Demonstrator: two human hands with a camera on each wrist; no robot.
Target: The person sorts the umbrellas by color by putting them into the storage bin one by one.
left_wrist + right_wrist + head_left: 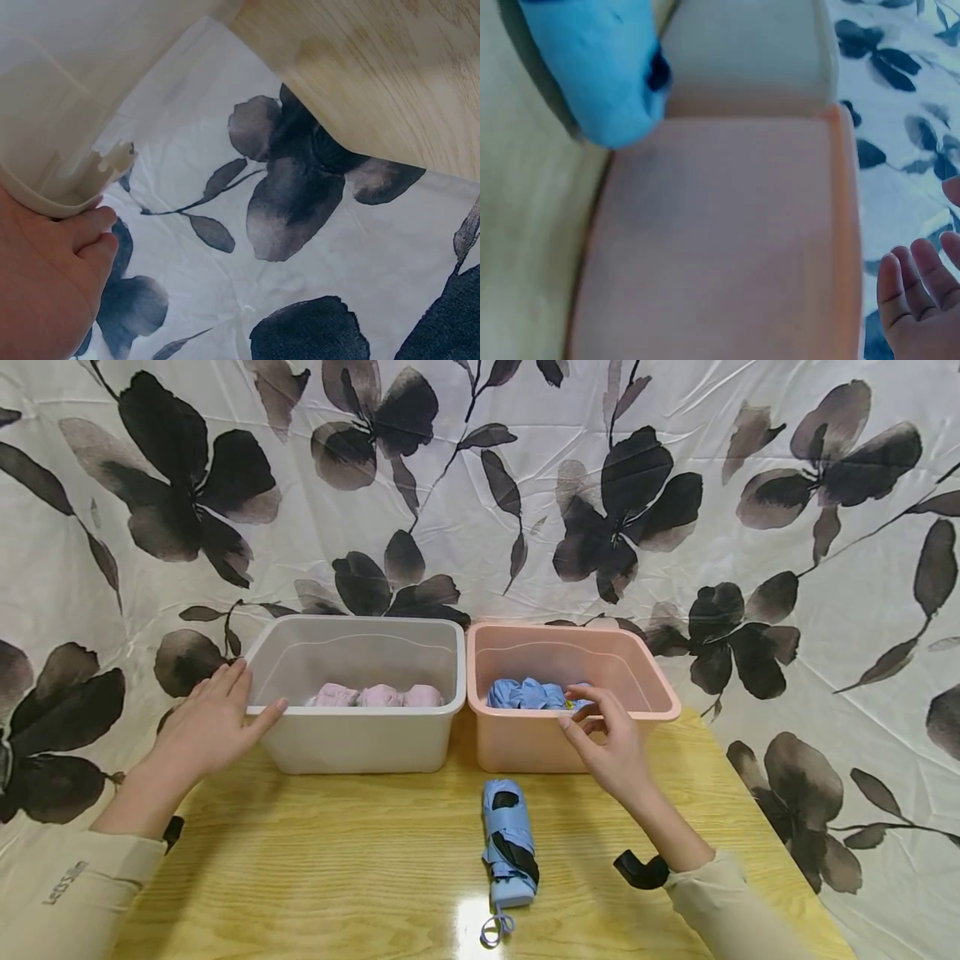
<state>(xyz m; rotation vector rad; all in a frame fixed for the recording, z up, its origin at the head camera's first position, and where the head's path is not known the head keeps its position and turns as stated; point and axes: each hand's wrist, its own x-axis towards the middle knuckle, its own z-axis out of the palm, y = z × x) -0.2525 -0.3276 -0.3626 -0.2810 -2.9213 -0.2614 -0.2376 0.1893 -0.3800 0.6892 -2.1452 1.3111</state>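
My left hand (202, 722) lies with straight fingers against the left rim of a light grey plastic bin (360, 739), its thumb over the front corner. In the left wrist view, fingertips (97, 232) touch the underside of that rim. Several pink bundles (381, 696) lie in the grey bin. My right hand (618, 752), fingers loosely bent and holding nothing visible, is over the front rim of a pink bin (525, 743). Blue bundles (531, 693) lie inside, partly hidden by the fingers, near a small yellow spot. A folded blue umbrella (510, 847) lies on the table.
The two bins stand side by side at the back of the wood-grain table (337, 860). Behind them hangs a white cloth (510, 552) with dark flowers. The umbrella's wrist cord (497, 928) points toward me. A black strap (641, 869) shows at my right wrist.
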